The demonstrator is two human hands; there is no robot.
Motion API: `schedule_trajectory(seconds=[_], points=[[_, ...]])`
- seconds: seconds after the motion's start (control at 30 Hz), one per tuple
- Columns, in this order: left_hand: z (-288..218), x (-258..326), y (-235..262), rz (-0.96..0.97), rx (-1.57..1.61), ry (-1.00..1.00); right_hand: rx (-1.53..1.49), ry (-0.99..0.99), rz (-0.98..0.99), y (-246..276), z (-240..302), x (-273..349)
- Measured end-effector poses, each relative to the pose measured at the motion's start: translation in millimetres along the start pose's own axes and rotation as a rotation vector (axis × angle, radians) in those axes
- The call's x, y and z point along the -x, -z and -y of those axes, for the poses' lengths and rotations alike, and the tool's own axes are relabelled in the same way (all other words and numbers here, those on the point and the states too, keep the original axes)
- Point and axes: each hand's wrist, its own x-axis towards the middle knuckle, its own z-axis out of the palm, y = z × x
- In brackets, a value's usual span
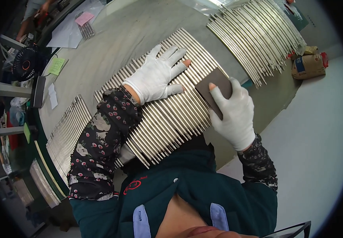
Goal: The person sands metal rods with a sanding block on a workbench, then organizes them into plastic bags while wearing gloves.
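Note:
A row of slim, shiny metal rods [171, 121] lies side by side on the table in front of me. My left hand [155, 75], in a white glove with some fingertips bare, rests flat across the rods with its fingers spread. At the row's right end my right hand [235, 113], gloved the same way, grips a dark grey-brown sanding block [216, 89]. The bare thumb lies on top of the block, while the fingers wrap its far right edge. The block's flat underside is against or just over the rod ends; its exact contact is hidden.
More metal rods [257, 37] lie at the far right, and another row [69, 135] at the left. A black fan [25, 63] stands beside the grey table [112, 35]. A brown bag [309, 66] sits beyond the right edge. Another person's arm [27, 22] shows at the far left.

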Motion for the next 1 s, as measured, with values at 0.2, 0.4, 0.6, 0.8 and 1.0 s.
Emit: schedule_trajectory(seconds=[0.2, 0.4, 0.6, 0.8, 1.0], points=[[-1.4, -4.9, 1.1, 0.009, -0.016, 0.002, -0.023, 0.016, -0.026, 2.3, -3.5, -0.4], [-0.9, -6.2, -3.2, 0.014, -0.005, 0.015, -0.032, 0.028, 0.001, 8.5, -14.2, 20.9], [-0.8, -13.8, -3.2, -0.041, -0.013, -0.022, -0.001, 0.002, -0.057, 0.5, -1.3, -6.1], [0.2, -14.0, -2.9, -0.019, -0.035, -0.008, -0.128, -0.055, 0.089, 37.9, -33.6, 63.8], [2.7, -21.3, 0.3, 0.039, -0.026, -0.046, -0.116, -0.207, -0.053, 36.5, -41.5, 75.7]])
